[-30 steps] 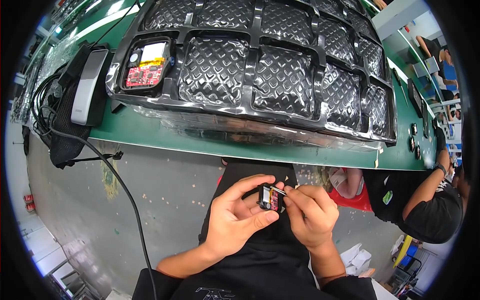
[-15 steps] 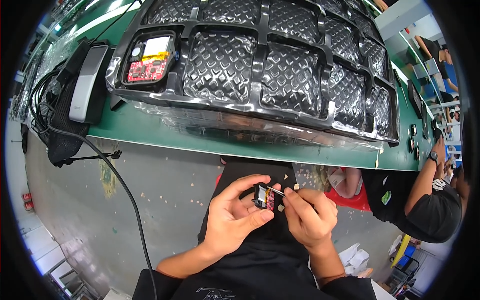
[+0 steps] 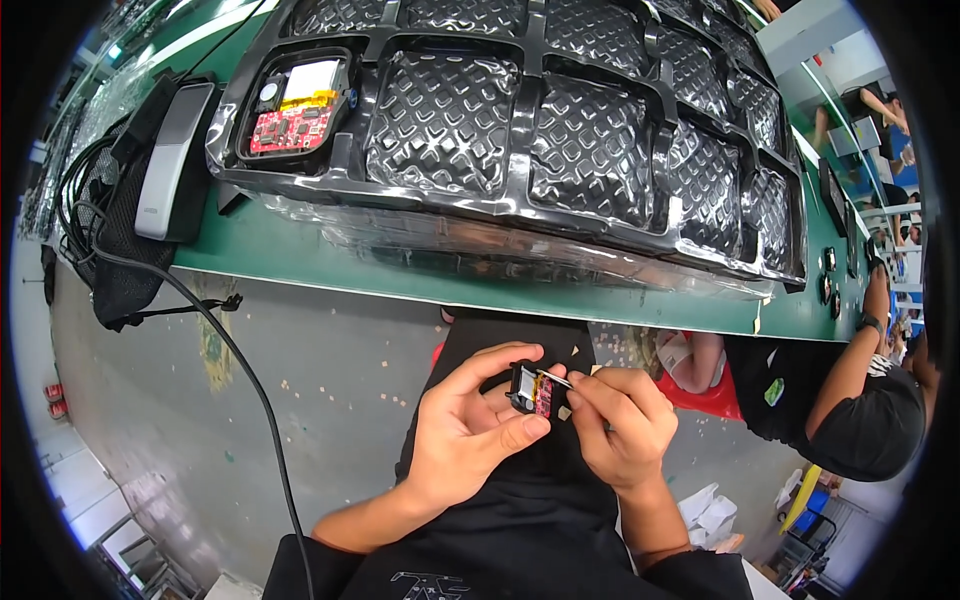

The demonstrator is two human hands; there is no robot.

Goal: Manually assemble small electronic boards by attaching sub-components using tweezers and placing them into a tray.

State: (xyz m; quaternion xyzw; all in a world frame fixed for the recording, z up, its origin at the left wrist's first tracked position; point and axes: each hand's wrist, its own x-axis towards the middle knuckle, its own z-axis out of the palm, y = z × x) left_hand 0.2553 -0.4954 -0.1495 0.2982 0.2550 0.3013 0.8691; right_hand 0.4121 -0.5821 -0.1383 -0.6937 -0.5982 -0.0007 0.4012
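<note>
My left hand [image 3: 462, 428] grips a small black device housing [image 3: 516, 398] between thumb and fingers, above my lap. Its open side shows a silver battery, a strip of yellow tape and a red circuit board [image 3: 543, 396]. Pinched in my right hand [image 3: 628, 428] is a thin silver tweezer-like tool [image 3: 554, 379], its tip at the upper edge of the board by the yellow tape. Whether the tip touches anything is too small to tell. On the table, a similar open device [image 3: 297, 115] lies in the near-left pocket of a black plastic tray [image 3: 520, 130].
The tray sits on a stack on the green table [image 3: 420, 290]. To its left are a grey-and-black box-shaped device [image 3: 172, 165], a mesh pouch [image 3: 130, 285] and a hanging black cable [image 3: 245, 365]. A co-worker [image 3: 850, 400] sits at the right, near small dark parts [image 3: 828, 278].
My hands and the held housing have barely moved. The tool tip stays by the board. The view has shifted slightly, and the co-worker's arm at the right has moved a little.
</note>
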